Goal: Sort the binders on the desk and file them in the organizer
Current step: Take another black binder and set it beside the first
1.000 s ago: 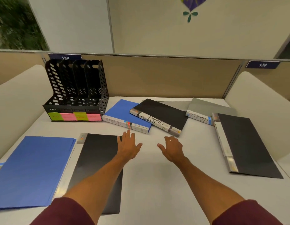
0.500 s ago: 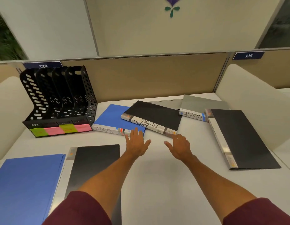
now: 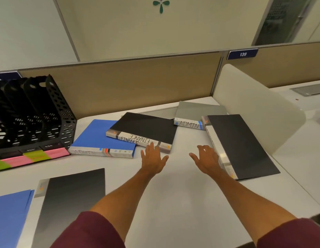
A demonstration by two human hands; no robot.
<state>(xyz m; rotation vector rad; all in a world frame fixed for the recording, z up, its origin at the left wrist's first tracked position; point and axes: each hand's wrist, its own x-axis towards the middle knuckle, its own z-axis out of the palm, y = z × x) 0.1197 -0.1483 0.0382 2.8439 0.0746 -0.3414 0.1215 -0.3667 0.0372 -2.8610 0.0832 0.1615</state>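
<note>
Head view: both hands spread flat and empty, left hand (image 3: 153, 158) fingertips at the spine of the black FINANCE binder (image 3: 143, 131), right hand (image 3: 207, 159) beside the large black binder (image 3: 241, 145). Judged step: first pickup; next, grip FINANCE and carry it left to the organizer (image 3: 33, 119) at the far left of the bench (image 3: 173, 190). Count: seven binders — three black, three blue, one grey; one four-slot organizer, nothing visible in it.

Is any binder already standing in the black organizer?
No, the organizer slots that show are empty, and every binder in view, like the FINANCE binder, lies flat on the desk.
</note>
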